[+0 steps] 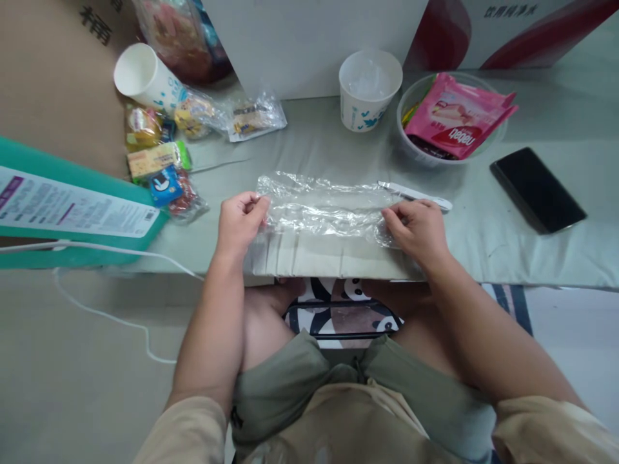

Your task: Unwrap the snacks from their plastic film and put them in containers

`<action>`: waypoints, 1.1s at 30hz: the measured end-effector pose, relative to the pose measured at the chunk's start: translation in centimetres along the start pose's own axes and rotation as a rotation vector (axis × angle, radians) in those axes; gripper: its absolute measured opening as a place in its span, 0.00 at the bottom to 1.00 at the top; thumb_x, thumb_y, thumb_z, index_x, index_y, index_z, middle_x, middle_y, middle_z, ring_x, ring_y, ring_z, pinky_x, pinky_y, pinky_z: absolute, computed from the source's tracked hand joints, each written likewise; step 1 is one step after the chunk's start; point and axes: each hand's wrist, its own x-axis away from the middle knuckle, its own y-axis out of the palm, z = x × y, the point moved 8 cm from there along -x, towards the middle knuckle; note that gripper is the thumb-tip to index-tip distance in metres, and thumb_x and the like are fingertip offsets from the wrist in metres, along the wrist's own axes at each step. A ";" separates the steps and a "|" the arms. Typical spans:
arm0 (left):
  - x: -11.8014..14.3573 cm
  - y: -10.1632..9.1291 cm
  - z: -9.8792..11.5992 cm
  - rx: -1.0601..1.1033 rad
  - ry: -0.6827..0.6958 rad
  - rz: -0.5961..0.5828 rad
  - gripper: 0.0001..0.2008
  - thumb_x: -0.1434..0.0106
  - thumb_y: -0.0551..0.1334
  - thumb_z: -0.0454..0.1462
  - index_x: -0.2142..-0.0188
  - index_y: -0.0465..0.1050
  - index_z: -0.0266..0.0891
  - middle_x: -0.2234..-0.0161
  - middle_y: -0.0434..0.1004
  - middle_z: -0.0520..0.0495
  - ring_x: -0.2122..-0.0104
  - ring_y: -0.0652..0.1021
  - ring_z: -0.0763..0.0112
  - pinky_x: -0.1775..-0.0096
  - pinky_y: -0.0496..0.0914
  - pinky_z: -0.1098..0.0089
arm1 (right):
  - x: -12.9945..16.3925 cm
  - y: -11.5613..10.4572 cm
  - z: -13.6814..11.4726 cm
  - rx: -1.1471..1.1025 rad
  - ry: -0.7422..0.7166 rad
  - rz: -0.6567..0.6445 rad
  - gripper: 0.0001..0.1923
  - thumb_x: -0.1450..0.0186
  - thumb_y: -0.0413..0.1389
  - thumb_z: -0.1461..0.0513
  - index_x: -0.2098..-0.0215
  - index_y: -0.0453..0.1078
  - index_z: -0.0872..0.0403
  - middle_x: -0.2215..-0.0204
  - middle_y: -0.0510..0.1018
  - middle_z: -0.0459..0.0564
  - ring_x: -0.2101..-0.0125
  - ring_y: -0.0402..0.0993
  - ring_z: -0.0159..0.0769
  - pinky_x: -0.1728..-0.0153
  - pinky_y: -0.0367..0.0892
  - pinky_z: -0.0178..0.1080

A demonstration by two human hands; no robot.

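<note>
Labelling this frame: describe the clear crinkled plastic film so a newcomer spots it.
Find the table covered in pale green cloth. Near its front edge, the bare left hand and bare right hand hold opposite ends of the film. Unlike the slim, opaque white tool by the right hand, it is see-through, shiny and wrinkled.

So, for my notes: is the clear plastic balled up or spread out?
Spread out, though wrinkled: the clear plastic spans left hand to right hand.

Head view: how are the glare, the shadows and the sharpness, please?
In the head view, bright glare streaks the clear plastic, while the phone shows no strong glare; also in the head view, shadows look soft, and the bag at top left seems slightly blurred.
</note>
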 end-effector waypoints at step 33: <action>1.4 4.2 2.6 0.330 0.065 -0.570 0.35 0.53 0.70 0.29 0.46 0.66 0.49 0.62 0.76 0.53 0.69 0.82 0.71 0.65 0.75 0.69 | -6.9 7.4 -11.4 0.390 -0.472 -0.663 0.06 0.45 0.67 0.62 0.68 0.77 0.50 0.68 0.83 0.50 0.54 0.79 0.53 0.44 0.67 0.56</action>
